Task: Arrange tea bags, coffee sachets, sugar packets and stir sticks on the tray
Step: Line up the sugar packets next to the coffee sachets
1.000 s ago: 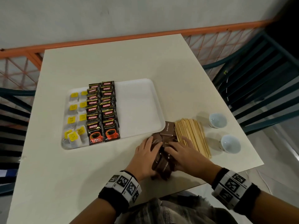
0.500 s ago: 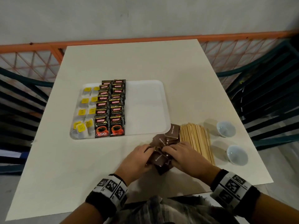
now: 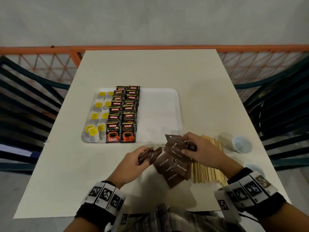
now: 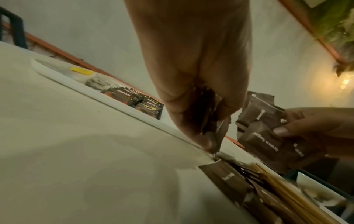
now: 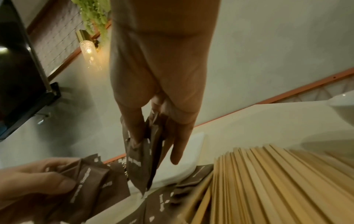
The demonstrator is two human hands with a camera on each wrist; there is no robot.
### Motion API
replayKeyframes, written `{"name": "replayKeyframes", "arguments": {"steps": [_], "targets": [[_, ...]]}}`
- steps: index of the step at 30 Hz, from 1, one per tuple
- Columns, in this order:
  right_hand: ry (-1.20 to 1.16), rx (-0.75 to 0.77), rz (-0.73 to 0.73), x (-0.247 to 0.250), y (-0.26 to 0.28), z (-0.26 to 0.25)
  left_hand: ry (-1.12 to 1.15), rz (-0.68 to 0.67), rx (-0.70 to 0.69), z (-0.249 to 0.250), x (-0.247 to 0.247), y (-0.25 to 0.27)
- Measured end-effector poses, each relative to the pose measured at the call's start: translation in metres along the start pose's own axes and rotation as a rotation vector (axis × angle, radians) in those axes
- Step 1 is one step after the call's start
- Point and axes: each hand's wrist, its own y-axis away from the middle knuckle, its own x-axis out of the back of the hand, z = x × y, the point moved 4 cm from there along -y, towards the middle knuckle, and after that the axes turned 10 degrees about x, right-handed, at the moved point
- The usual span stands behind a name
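A white tray lies mid-table with yellow-tagged tea bags in its left column and black coffee sachets beside them. Its right half is bare. Brown sugar packets lie piled on the table just in front of the tray. My left hand pinches a few sugar packets lifted off the table. My right hand grips another bunch of sugar packets above the pile. Wooden stir sticks lie in a flat row right of the pile, partly under my right hand.
Two small white cups stand near the table's right edge, one half hidden by my right wrist. Dark slatted chairs flank the table, and an orange railing runs behind it.
Both hands have lifted off the pile, each taking up sugar packets, and have moved apart. The head view has swung to centre on the table.
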Motion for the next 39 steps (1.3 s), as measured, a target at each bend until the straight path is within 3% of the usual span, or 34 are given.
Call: {"name": "replayKeyframes", "arguments": {"steps": [6, 9, 12, 17, 20, 25, 32, 35, 39], "targets": [[-0.266, -0.081, 0.14, 0.005, -0.004, 0.003, 0.257, -0.04, 0.102, 0.006, 0.003, -0.003], [-0.305, -0.033, 0.243, 0.003, -0.009, -0.008, 0.396, -0.059, 0.149, 0.01, 0.006, -0.005], [-0.168, 0.13, 0.318, -0.003, -0.016, -0.037, 0.575, -0.092, 0.189, 0.018, 0.008, -0.009], [0.241, 0.393, 0.223, -0.037, -0.029, -0.069, 1.029, -0.214, 0.235, 0.033, 0.013, -0.015], [0.373, 0.461, 0.211, -0.047, -0.033, -0.076, 1.326, -0.292, 0.271, 0.033, 0.018, -0.015], [0.463, 0.539, 0.186, -0.059, -0.039, -0.084, 1.341, -0.32, 0.338, 0.034, 0.024, -0.013], [0.117, 0.455, -0.175, -0.069, -0.043, -0.083, 1.337, -0.261, 0.345, 0.031, 0.02, -0.014], [-0.022, 0.414, -0.175, -0.07, -0.038, -0.086, 1.344, -0.243, 0.357, 0.032, 0.016, -0.013], [0.057, 0.514, -0.094, -0.071, -0.039, -0.083, 1.412, -0.184, 0.338, 0.029, 0.009, -0.012]]}}
